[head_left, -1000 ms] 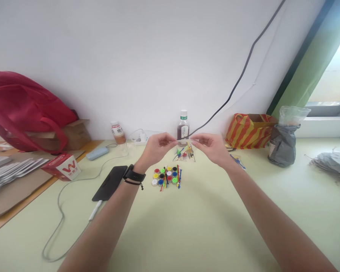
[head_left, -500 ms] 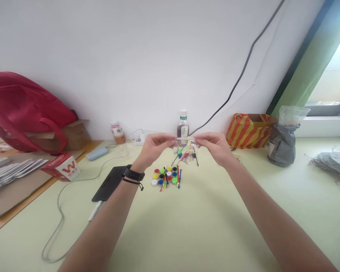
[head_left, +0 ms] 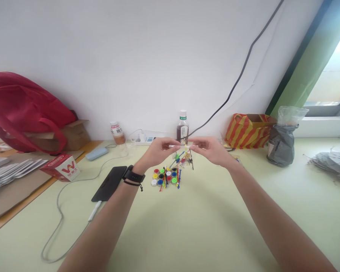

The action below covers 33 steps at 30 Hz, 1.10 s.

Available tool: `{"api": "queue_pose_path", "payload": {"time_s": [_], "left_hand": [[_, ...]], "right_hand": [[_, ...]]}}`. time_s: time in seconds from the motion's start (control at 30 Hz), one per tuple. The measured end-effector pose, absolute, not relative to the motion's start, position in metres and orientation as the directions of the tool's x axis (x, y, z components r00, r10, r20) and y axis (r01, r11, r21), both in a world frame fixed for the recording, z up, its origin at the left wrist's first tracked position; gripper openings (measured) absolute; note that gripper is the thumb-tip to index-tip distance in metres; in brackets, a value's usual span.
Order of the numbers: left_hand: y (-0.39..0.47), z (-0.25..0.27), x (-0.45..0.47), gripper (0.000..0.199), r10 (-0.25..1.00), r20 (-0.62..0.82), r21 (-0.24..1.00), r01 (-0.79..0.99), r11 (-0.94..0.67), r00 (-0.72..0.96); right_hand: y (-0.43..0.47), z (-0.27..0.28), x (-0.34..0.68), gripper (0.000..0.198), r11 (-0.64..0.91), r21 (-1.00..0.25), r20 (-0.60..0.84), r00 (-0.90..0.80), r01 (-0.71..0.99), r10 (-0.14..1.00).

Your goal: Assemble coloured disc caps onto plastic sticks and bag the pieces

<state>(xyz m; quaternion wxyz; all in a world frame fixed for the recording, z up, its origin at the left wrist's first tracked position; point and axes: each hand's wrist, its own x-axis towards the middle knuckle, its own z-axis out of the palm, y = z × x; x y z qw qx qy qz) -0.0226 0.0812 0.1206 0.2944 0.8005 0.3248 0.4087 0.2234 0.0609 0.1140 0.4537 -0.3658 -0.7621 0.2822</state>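
Above the far part of the table, my left hand [head_left: 159, 152] and my right hand [head_left: 213, 151] face each other, thumbs pinched against fingers. Between them they grip the pale top edge of a small clear plastic bag [head_left: 184, 161]. Thin coloured sticks and a green piece show through or hang at it, too small to make out fully. On the table just below lie small round pots with coloured caps [head_left: 169, 173], in rows of red, green, yellow, black, white and blue. Several thin coloured sticks [head_left: 179, 177] lie across and beside them. A black watch is on my left wrist.
Behind my hands stands a dark drink bottle [head_left: 183, 126]; another bottle [head_left: 118, 133] is farther left, near a power strip [head_left: 149, 141]. A black tablet [head_left: 109, 184] with a cable lies by my left forearm. A striped bag [head_left: 248, 132] and a grey bag [head_left: 282, 145] stand right.
Both hands have moved slightly down and closer together, still gripping the bag's top edge. The bag hangs a little lower. The pots and sticks on the table have not moved.
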Motion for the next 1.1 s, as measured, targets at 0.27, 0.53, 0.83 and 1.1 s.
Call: {"api": "queue_pose_path", "payload": {"time_s": [0.27,0.53,0.83,1.1], "left_hand": [[0.077,0.121,-0.020,0.030,0.692,0.446,0.559,0.427,-0.710,0.567],[0.074,0.118,-0.016,0.032,0.658,0.412,0.516,0.433,-0.739,0.630],[0.071,0.133,-0.028,0.035,0.701,0.277,0.571,0.475,-0.670,0.657],[0.082,0.137,-0.052,0.035,0.771,0.424,0.568,0.524,-0.635,0.475]], "right_hand": [[0.062,0.112,0.223,0.024,0.676,-0.488,0.497,-0.461,0.552,0.735],[0.054,0.112,0.214,0.025,0.657,-0.576,0.437,-0.497,0.485,0.750],[0.048,0.126,0.229,0.032,0.617,-0.587,0.294,-0.573,0.524,0.765],[0.015,0.106,0.310,0.032,0.393,-0.471,0.344,-0.245,0.790,0.906]]}}
